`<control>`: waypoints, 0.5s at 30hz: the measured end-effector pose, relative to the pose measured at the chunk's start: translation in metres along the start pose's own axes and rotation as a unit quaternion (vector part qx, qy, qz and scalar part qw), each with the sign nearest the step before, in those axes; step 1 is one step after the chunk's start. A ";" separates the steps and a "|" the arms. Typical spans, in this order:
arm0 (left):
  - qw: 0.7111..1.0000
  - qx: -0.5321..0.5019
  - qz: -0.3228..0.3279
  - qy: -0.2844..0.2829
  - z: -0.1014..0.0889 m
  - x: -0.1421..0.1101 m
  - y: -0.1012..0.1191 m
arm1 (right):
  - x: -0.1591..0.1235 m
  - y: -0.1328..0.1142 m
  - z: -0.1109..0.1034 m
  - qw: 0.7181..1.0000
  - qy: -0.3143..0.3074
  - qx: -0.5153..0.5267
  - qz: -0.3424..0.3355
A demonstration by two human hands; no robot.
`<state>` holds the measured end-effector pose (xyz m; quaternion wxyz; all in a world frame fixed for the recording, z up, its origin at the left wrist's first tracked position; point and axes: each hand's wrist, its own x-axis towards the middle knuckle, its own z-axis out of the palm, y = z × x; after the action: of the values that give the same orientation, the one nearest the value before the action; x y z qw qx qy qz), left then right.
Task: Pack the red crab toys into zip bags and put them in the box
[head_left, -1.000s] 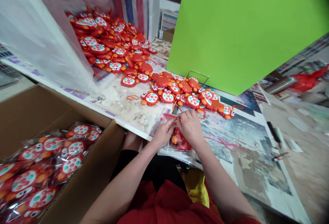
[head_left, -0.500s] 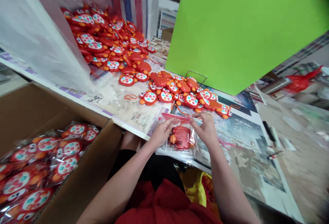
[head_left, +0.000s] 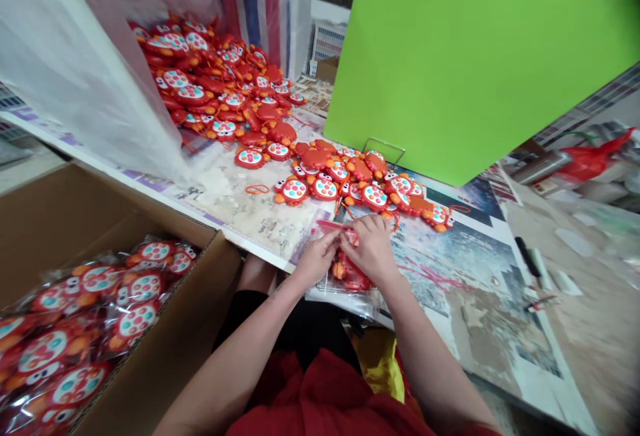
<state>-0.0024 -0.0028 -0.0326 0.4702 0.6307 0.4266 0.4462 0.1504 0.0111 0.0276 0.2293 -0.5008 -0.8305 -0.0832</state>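
Observation:
A clear plastic bag (head_left: 367,304) with a pink-red strip along its top lies at the table's near edge. Inside it rests a red crab-shaped toy (head_left: 354,279) with orange claws, back side up and partly covered by my fingers. My left hand (head_left: 318,259) pinches the bag's top edge at its left. Close against it, my right hand (head_left: 371,244) has its fingers closed on the same edge, thumb near the left fingertips. Just beyond my hands, loose crab toys (head_left: 325,188) with white faces and coloured dots lie in a row.
A larger heap of crab toys (head_left: 225,99) spills from a white woven sack (head_left: 100,56) at back left. The cardboard box (head_left: 183,329) at left holds several bagged toys (head_left: 135,323). A green board (head_left: 450,69) stands at back right. A black-handled tool (head_left: 525,255) lies at right.
My right hand has slid left along the bag's top edge until it meets my left hand, covering more of the toy. The view has shifted slightly.

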 end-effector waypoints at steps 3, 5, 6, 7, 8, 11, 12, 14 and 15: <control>1.000 0.002 0.001 0.005 0.001 0.001 -0.001 | 0.001 -0.002 -0.002 0.999 0.008 -0.025 -0.019; 1.000 -0.002 0.005 0.005 0.001 0.001 -0.001 | 0.002 -0.002 -0.004 0.999 0.004 -0.033 -0.033; 1.000 -0.006 0.010 0.005 0.001 0.001 -0.001 | 0.003 -0.002 -0.004 0.998 0.002 -0.038 -0.040; 1.000 -0.009 0.016 0.006 0.001 0.001 -0.001 | 0.004 -0.002 -0.005 0.998 0.001 -0.042 -0.047; 1.000 -0.012 0.021 0.007 0.001 0.002 -0.001 | 0.005 -0.002 -0.005 0.997 0.000 -0.048 -0.053; 1.000 -0.013 0.027 0.009 0.001 0.002 0.000 | 0.007 -0.003 -0.003 0.996 0.002 -0.064 -0.055; 1.000 -0.011 0.027 0.009 0.001 0.002 0.000 | 0.007 -0.003 -0.001 0.997 0.002 -0.067 -0.048; 1.000 -0.008 0.026 0.013 0.002 0.002 -0.002 | 0.007 -0.001 0.005 0.997 0.003 -0.070 -0.022; 1.000 -0.006 0.023 0.015 0.002 0.002 -0.004 | 0.006 0.002 0.007 0.998 0.006 -0.067 -0.001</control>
<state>-0.0005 -0.0011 -0.0362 0.4570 0.6312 0.4161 0.4686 0.1475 0.0200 0.0238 0.1998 -0.5134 -0.8225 -0.1416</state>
